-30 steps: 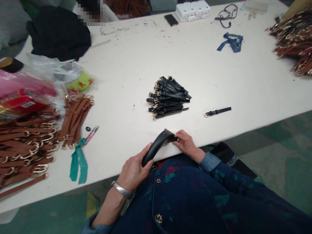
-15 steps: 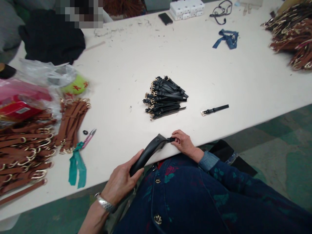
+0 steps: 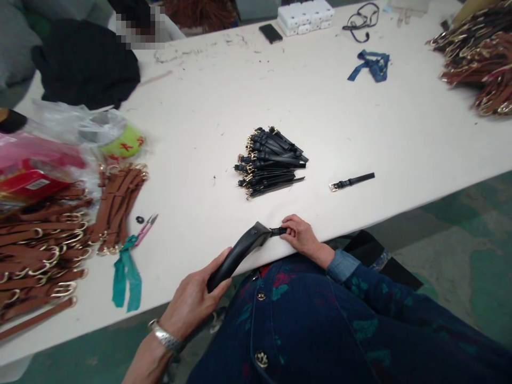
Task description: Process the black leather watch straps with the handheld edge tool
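My left hand [image 3: 192,298] is closed round the lower end of a long, curved black tool [image 3: 237,253] at the table's near edge. My right hand [image 3: 301,237] pinches a small black strap end [image 3: 278,231] against the tool's upper tip. On the white table [image 3: 360,122] beyond lies a pile of black watch straps with gold buckles [image 3: 270,161]. A single black strap [image 3: 352,181] lies apart to its right.
Brown straps with gold buckles [image 3: 48,240] are heaped at the left, next to plastic bags [image 3: 60,144]. Small pink scissors on a teal ribbon [image 3: 132,250] lie near them. More brown straps [image 3: 476,48] fill the far right corner. A blue ribbon [image 3: 372,64], phone [image 3: 271,33] and white power strips [image 3: 306,14] sit at the back.
My left hand has slid down and to the left along the black tool, off the table edge. My right hand has stayed at the tool's tip.
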A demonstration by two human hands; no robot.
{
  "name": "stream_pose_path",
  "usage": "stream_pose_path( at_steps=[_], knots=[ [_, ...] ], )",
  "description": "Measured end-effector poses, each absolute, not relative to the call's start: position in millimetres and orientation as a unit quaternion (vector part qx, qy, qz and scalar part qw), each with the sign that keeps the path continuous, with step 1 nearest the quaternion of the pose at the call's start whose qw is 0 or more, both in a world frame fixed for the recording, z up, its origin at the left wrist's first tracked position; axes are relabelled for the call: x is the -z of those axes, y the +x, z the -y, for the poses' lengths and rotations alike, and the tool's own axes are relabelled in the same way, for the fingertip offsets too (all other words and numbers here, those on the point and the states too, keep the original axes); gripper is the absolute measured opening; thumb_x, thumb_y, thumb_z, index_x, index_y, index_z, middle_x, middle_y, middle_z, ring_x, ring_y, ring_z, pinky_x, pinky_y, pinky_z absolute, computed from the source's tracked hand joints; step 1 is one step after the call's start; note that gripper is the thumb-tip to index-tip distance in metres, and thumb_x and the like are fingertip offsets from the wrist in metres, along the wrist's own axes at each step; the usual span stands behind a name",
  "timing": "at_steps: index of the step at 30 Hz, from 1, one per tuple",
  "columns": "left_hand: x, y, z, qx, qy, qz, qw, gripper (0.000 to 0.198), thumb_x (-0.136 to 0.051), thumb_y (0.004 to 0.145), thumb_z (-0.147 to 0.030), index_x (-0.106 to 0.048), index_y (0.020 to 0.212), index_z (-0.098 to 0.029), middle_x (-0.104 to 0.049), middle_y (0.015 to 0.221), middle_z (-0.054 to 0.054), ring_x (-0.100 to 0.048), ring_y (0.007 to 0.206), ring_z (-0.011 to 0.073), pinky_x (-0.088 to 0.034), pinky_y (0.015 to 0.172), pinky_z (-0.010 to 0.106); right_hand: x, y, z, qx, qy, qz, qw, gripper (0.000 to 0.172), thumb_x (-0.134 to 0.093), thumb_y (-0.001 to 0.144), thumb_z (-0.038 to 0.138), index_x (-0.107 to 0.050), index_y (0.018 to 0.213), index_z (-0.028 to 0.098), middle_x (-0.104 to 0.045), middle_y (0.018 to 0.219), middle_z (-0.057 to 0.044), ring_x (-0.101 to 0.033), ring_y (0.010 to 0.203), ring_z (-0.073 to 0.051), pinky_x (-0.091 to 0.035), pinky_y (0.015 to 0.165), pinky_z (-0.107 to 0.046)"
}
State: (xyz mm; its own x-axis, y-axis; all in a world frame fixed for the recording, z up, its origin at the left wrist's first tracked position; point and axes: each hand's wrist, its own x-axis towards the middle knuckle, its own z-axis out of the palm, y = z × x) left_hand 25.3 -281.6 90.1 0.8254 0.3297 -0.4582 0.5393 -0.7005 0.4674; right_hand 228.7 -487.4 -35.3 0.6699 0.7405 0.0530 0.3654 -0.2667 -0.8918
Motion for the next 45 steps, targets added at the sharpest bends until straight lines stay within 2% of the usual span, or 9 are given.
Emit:
stream_pose_path(
  at_steps=[7, 13, 20, 25, 32, 36, 40, 45],
  knots=[
    [-82, 52, 300, 0.143, 0.9, -0.24, 0.335, 0.062, -0.055, 0.077, -0.038, -0.044, 0.136, -0.025, -0.068, 0.114, 0.003, -0.065, 0.101, 0.023, -0.051, 0.088, 0.034, 37, 229, 487, -0.194, -0.777, 0.358, 0.48, 0.016, -0.068, 0.07, 0.011, -0.063, 0.085, 0.015, -0.058, 0.097, -0.006, -0.05, 0.057, -0.008, -0.047, 0.056, -0.024],
    [-80, 32, 286, 0.134, 0.898, -0.261, 0.326, 0.062, -0.055, 0.077, -0.04, -0.042, 0.136, -0.026, -0.068, 0.114, 0.0, -0.065, 0.101, 0.0222, -0.052, 0.088, 0.033, 37, 229, 489, -0.181, -0.787, 0.397, 0.436, 0.021, -0.065, 0.073, 0.009, -0.063, 0.092, 0.018, -0.057, 0.104, -0.006, -0.051, 0.062, -0.009, -0.048, 0.064, -0.026],
    [-65, 19, 276, 0.109, 0.899, -0.253, 0.34, 0.064, -0.059, 0.074, -0.043, -0.045, 0.134, -0.027, -0.062, 0.123, -0.001, -0.062, 0.107, 0.0233, -0.053, 0.087, 0.031, 23, 230, 483, -0.139, -0.826, 0.438, 0.326, 0.023, -0.069, 0.076, 0.02, -0.061, 0.097, 0.019, -0.059, 0.102, -0.005, -0.054, 0.092, -0.018, -0.044, 0.079, -0.03],
    [-56, 16, 277, 0.097, 0.894, -0.259, 0.353, 0.064, -0.059, 0.073, -0.044, -0.046, 0.134, -0.028, -0.062, 0.123, -0.002, -0.062, 0.107, 0.0239, -0.052, 0.09, 0.033, 23, 231, 475, -0.106, -0.834, 0.472, 0.264, 0.025, -0.072, 0.075, 0.029, -0.059, 0.094, 0.018, -0.06, 0.098, -0.006, -0.05, 0.096, -0.022, -0.039, 0.083, -0.037],
    [-52, 15, 280, 0.098, 0.888, -0.261, 0.367, 0.065, -0.057, 0.075, -0.045, -0.044, 0.136, -0.025, -0.055, 0.131, -0.001, -0.055, 0.116, 0.0241, -0.043, 0.099, 0.038, 30, 222, 462, -0.124, -0.783, 0.528, 0.304, 0.01, -0.056, 0.087, 0.023, -0.056, 0.094, 0.016, -0.058, 0.093, -0.008, -0.052, 0.09, -0.019, -0.044, 0.081, -0.031],
    [-54, 13, 285, 0.095, 0.881, -0.273, 0.374, 0.064, -0.057, 0.076, -0.046, -0.043, 0.136, -0.029, -0.057, 0.129, -0.004, -0.055, 0.116, 0.0251, -0.044, 0.099, 0.039, 29, 230, 465, -0.139, -0.759, 0.528, 0.355, 0.018, -0.06, 0.084, 0.024, -0.055, 0.101, 0.018, -0.06, 0.093, -0.007, -0.054, 0.088, -0.018, -0.046, 0.081, -0.031],
    [-58, 8, 293, 0.095, 0.873, -0.293, 0.378, 0.064, -0.052, 0.079, -0.05, -0.037, 0.139, -0.03, -0.05, 0.136, -0.003, -0.049, 0.123, 0.0226, -0.038, 0.104, 0.04, 19, 272, 490, -0.106, -0.77, 0.497, 0.386, 0.015, -0.057, 0.085, 0.023, -0.058, 0.1, 0.019, -0.061, 0.093, -0.007, -0.056, 0.09, -0.019, -0.047, 0.081, -0.033],
    [-62, 5, 300, 0.065, 0.861, -0.338, 0.374, 0.067, -0.051, 0.079, -0.054, -0.037, 0.139, -0.029, -0.048, 0.139, -0.002, -0.045, 0.127, 0.0209, -0.03, 0.108, 0.04, 5, 368, 546, -0.018, -0.818, 0.455, 0.353, 0.023, -0.057, 0.084, 0.02, -0.059, 0.106, 0.019, -0.062, 0.102, -0.009, -0.057, 0.096, -0.021, -0.046, 0.086, -0.038]
  ],
)
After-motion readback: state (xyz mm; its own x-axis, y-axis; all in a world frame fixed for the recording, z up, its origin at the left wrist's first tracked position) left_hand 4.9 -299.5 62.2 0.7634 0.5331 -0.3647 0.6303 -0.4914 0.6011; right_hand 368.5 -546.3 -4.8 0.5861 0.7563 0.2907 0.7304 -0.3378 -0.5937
